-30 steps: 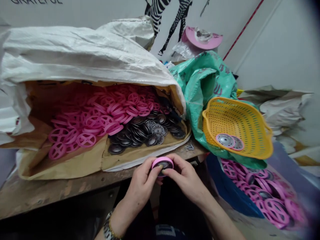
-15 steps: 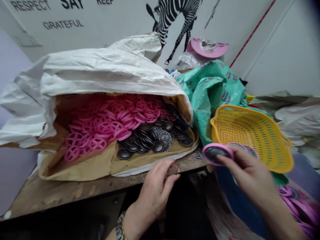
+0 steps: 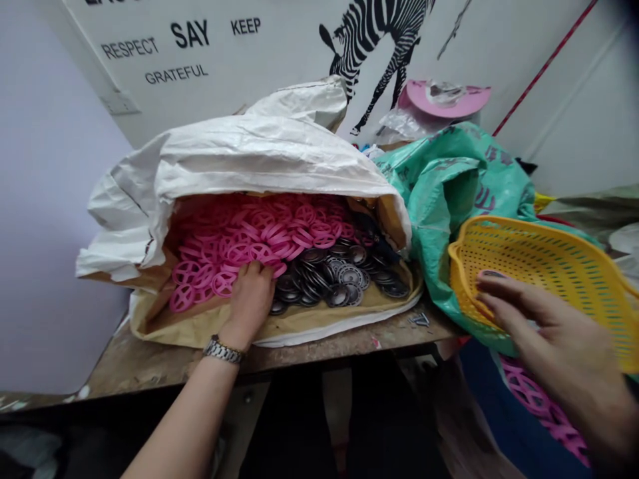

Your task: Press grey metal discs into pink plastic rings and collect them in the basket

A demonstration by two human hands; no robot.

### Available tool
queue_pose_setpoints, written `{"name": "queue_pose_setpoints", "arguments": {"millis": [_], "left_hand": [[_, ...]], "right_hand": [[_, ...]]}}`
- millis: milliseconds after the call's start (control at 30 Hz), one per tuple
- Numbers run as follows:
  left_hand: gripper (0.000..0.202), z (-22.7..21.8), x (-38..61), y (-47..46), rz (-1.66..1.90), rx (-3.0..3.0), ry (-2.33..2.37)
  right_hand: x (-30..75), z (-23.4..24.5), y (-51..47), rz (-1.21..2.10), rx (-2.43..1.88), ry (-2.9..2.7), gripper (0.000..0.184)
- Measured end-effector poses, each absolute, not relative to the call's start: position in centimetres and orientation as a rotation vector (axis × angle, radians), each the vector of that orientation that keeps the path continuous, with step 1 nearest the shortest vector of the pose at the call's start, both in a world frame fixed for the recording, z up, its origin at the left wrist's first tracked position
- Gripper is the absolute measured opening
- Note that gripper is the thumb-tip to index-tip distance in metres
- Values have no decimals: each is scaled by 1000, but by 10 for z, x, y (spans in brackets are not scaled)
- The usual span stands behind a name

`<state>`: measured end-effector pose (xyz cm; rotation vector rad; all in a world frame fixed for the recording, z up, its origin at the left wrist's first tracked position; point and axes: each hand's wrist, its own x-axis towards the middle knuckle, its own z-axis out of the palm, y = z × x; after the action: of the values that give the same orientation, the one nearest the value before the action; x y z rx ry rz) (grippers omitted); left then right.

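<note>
My left hand reaches into an open white sack lying on the table. Its fingers curl down onto the pile where pink spoked wheels meet dark metal discs; the fingertips are buried, so what they grip is hidden. A metal watch is on that wrist. My right hand hovers at the near rim of a yellow perforated basket, fingers stretched out and holding nothing. A bit of a disc shows in the basket by my fingertips.
The sack rests on a worn wooden table. A green plastic bag lies between sack and basket. More pink wheels sit low under my right hand. A pink hat stands against the wall behind.
Both hands held a pink-rimmed wheel together. The right hand carried it to the basket and now is without it. The left hand moved forward into the sack.
</note>
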<state>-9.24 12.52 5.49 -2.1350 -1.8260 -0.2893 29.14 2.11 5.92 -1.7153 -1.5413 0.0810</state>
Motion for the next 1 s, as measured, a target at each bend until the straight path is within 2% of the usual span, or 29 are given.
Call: {"name": "queue_pose_setpoints", "arguments": {"millis": [67,167,300,400,500,600,833,1000], "left_hand": [[26,52,-96,127,-399,-2162,-1834],[26,53,-100,123,-753,-2220,-1895],[24,57,-96,105,-1448,-2265,-2131],[30,59,-86,89,-2018,-2209,-2291],[38,56,-75,72,-2404,-2157,-2413],[42,49,-67,55,-2556,-2171,-2578],[44,39,-71,38,-2661,-1930,-2827],[41,33,-73,37,-2666,-1935,-2840]], "right_hand": [[267,55,17,170,-1555,-1632,31],[233,47,17,394,-1410,-1673,24],[194,37,24,628,-1323,-1648,22],[168,34,32,731,-1272,-1637,23],[148,33,42,819,-1221,-1614,26],[136,32,53,770,-1217,-1679,27],[142,22,90,63,-1596,-2217,31],[145,20,110,-68,-1697,-2426,39]]}}
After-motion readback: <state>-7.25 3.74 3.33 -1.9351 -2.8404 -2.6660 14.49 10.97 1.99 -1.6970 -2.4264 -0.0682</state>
